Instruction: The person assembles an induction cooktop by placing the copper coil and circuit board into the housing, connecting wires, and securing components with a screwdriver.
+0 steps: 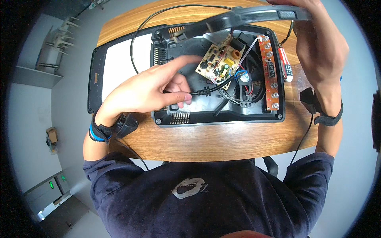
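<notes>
An opened black appliance casing (234, 116) lies on the table, with electronics inside. My left hand (154, 87) reaches over its left side and pinches a black power cord (216, 87) between thumb and fingers, just behind the ribbed strain relief. The index finger stretches to the edge of a tilted circuit board (217, 65), to which blue and white wires run. Raised over the far side is a flat black curved part (246, 18), seen edge-on. My right hand (317, 43) grips its right end; some fingertips are cut off by the upper edge.
Along the casing's right side runs a narrow orange board (272, 85) with a digit display. A tool with a striped red, white and blue handle (284, 63) lies beside it. Left stands a black-framed white panel (125, 65). The wooden table's (222, 142) front edge is near my body.
</notes>
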Available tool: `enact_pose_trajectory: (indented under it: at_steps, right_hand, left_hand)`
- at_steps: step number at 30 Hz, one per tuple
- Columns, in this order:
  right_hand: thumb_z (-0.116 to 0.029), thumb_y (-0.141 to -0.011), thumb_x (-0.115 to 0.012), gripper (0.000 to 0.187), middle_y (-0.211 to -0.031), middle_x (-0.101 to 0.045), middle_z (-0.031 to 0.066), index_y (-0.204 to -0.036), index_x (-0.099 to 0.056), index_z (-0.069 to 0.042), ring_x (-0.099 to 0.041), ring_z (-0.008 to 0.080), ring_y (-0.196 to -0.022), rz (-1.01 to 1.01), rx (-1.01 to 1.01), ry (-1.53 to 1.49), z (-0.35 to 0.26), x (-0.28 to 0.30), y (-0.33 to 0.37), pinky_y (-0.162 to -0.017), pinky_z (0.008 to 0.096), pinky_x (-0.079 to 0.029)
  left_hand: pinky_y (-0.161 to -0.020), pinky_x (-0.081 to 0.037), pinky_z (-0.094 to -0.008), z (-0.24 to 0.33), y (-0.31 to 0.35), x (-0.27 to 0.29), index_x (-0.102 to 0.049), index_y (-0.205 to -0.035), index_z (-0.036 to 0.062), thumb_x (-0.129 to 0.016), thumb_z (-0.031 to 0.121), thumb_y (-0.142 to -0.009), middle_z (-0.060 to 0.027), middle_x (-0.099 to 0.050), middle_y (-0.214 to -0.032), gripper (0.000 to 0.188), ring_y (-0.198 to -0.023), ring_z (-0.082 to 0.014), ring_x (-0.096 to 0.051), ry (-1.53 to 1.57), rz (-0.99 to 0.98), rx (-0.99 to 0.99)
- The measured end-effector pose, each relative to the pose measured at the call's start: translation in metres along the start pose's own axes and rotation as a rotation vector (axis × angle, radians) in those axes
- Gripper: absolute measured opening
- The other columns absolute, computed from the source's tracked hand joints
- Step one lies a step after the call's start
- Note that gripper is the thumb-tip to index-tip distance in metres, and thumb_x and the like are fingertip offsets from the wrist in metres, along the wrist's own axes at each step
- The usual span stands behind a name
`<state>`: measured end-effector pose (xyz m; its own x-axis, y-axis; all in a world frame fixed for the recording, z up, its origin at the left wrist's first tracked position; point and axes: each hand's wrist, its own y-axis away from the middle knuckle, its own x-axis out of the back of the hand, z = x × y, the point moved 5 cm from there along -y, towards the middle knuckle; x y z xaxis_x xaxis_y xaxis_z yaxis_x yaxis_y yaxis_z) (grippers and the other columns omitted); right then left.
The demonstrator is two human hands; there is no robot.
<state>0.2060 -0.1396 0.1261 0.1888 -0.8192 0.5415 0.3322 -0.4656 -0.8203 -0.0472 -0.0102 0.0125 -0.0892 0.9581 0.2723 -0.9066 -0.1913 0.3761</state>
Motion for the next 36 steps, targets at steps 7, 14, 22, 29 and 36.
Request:
enact_pose_trajectory:
  at_steps: [7,14,22,29,36]
  right_hand:
    - [0.018,-0.101,-0.061,0.04,-0.131,-0.083,0.0166,-0.137,-0.072,0.006,-0.082,0.0276,-0.12,-0.262,-0.141,-0.017,0.019,0.025,0.025,-0.097,0.0352,-0.067]
    - [0.019,-0.103,-0.058,0.041,-0.131,-0.083,0.0151,-0.139,-0.071,0.004,-0.082,0.0239,-0.115,-0.269,-0.23,-0.068,0.026,0.019,0.041,-0.088,0.0315,-0.065]
    - [0.019,-0.102,-0.06,0.037,-0.127,-0.083,0.0165,-0.134,-0.072,0.005,-0.082,0.0275,-0.113,-0.298,-0.176,-0.108,0.014,0.007,0.045,-0.091,0.035,-0.065]
    - [0.013,-0.104,-0.065,0.029,-0.118,-0.082,0.0143,-0.13,-0.074,0.002,-0.082,0.0309,-0.106,-0.319,-0.242,-0.115,0.008,-0.003,0.047,-0.09,0.0373,-0.064]
    - [0.003,-0.108,-0.072,0.026,-0.106,-0.077,0.0169,-0.134,-0.072,0.002,-0.077,0.0303,-0.087,-0.351,-0.406,-0.052,0.012,0.002,0.066,-0.079,0.0377,-0.061]
  left_hand:
    - [-0.098,-0.06,-0.0513,0.004,0.016,0.02,-0.077,-0.119,-0.0022,-0.077,0.014,-0.104,-0.0211,-0.078,-0.11,0.022,-0.105,-0.0459,-0.073,-0.743,-0.069,-0.195]
    - [-0.086,-0.058,-0.0518,0.023,0.051,0.02,-0.074,-0.113,0.0008,-0.07,0.009,-0.103,-0.0182,-0.068,-0.101,0.014,-0.105,-0.0415,-0.07,-1.08,0.264,-0.152]
    - [-0.059,-0.047,-0.033,0.086,0.093,-0.015,-0.085,-0.12,0.0147,-0.083,0.014,-0.081,-0.0004,-0.053,-0.078,0.039,-0.066,-0.0176,-0.059,-1.386,0.622,-0.403]
    - [-0.053,-0.039,-0.0339,0.098,0.109,-0.023,-0.084,-0.121,-0.0047,-0.079,0.002,-0.082,-0.0076,-0.065,-0.073,0.04,-0.06,-0.0175,-0.056,-1.202,0.875,-0.66]
    - [-0.061,-0.05,-0.0302,0.093,0.096,-0.009,-0.075,-0.129,-0.01,-0.07,-0.016,-0.098,-0.0215,-0.083,-0.105,0.032,-0.07,-0.0173,-0.065,-1.062,0.84,-0.628]
